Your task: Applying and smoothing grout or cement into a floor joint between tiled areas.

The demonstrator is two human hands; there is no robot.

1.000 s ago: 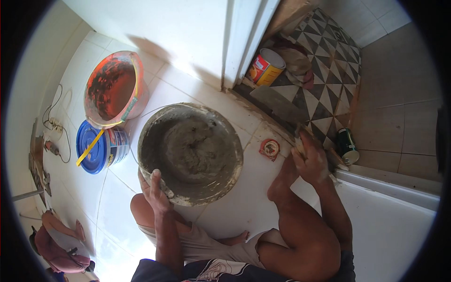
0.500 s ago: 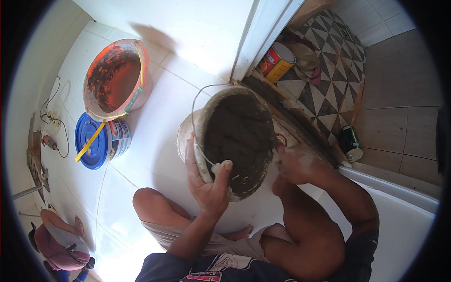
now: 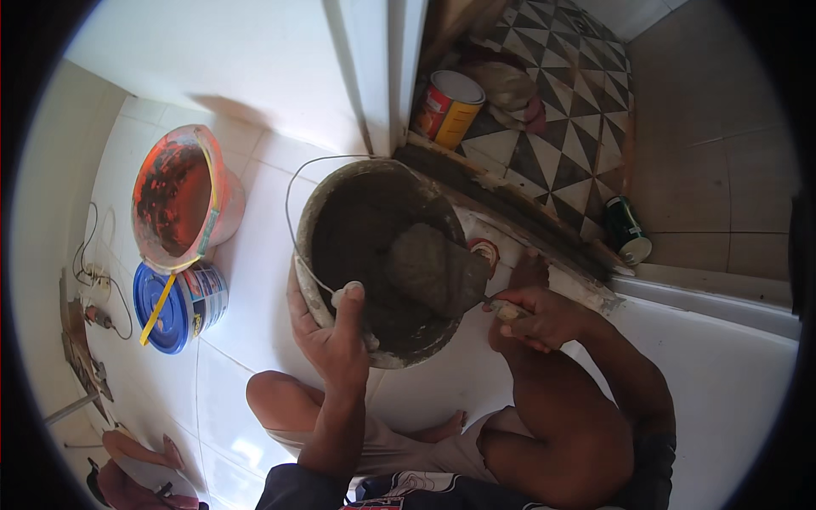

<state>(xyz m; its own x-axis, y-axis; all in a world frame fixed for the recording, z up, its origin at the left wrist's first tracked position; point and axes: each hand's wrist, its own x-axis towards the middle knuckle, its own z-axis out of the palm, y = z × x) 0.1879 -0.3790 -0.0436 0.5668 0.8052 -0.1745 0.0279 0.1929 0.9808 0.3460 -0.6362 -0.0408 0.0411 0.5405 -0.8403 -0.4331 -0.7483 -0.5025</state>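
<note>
A bucket (image 3: 310,280) of dark grey wet mortar (image 3: 348,221) stands tilted before my crossed legs, its wire handle hanging to the left. My left hand (image 3: 331,336) grips its near left rim, thumb over the edge and fingers along the outer wall. In my right hand (image 3: 531,319), just right of the bucket, is the handle of a trowel (image 3: 463,280). The trowel's blade reaches over the bucket's right side with a lump of mortar on it. How far the blade's tip goes into the mortar I cannot tell.
A reddish bucket (image 3: 229,212) and a blue-lidded tub (image 3: 161,314) stand to the left. A doorway sill (image 3: 510,204) runs along the right, with a red-yellow can (image 3: 450,110) and a green can (image 3: 626,229) beyond. Another person (image 3: 136,480) sits at the lower left.
The trowel's blade, hidden before, now shows at the bucket's right side with mortar on it. My left hand keeps its hold on the rim. The whole view has shifted.
</note>
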